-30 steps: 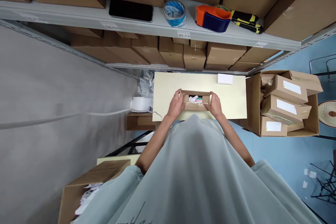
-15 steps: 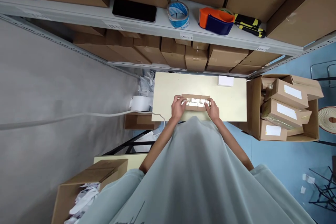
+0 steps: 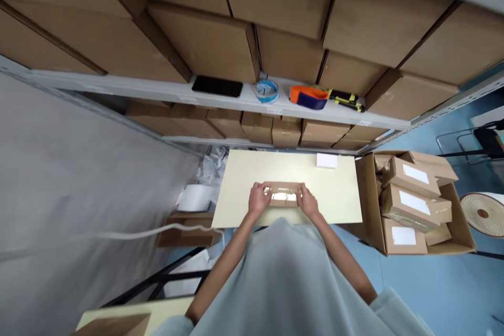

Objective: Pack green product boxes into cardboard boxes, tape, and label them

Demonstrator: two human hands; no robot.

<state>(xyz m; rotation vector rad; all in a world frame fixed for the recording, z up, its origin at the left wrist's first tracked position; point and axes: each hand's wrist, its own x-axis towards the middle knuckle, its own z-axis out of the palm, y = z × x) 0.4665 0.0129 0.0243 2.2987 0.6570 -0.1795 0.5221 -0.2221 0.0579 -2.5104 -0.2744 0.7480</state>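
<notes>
A small brown cardboard box (image 3: 282, 197) with shiny clear tape across its top is on the pale table (image 3: 244, 168), near the front edge. My left hand (image 3: 259, 197) closes round its left end. At the opposite end my right hand (image 3: 307, 201) grips the box, thumb on the taped top. The fingers behind and beneath the box are hidden. Beyond it, close to the table's back edge, lies a stack of white labels or cards (image 3: 326, 160).
Over the table's back runs a shelf (image 3: 244, 95) with a phone (image 3: 217, 86), tape roll (image 3: 266, 91), orange-and-blue tape dispenser (image 3: 309, 97) and yellow-black cutters (image 3: 346, 98). A large carton (image 3: 370, 205) of labelled boxes stands right. A white roll (image 3: 195, 198) and cable (image 3: 157, 231) are left.
The view has tilted up, so shelf and table appear lower and more upper boxes show. Both hands still hold the box by its ends.
</notes>
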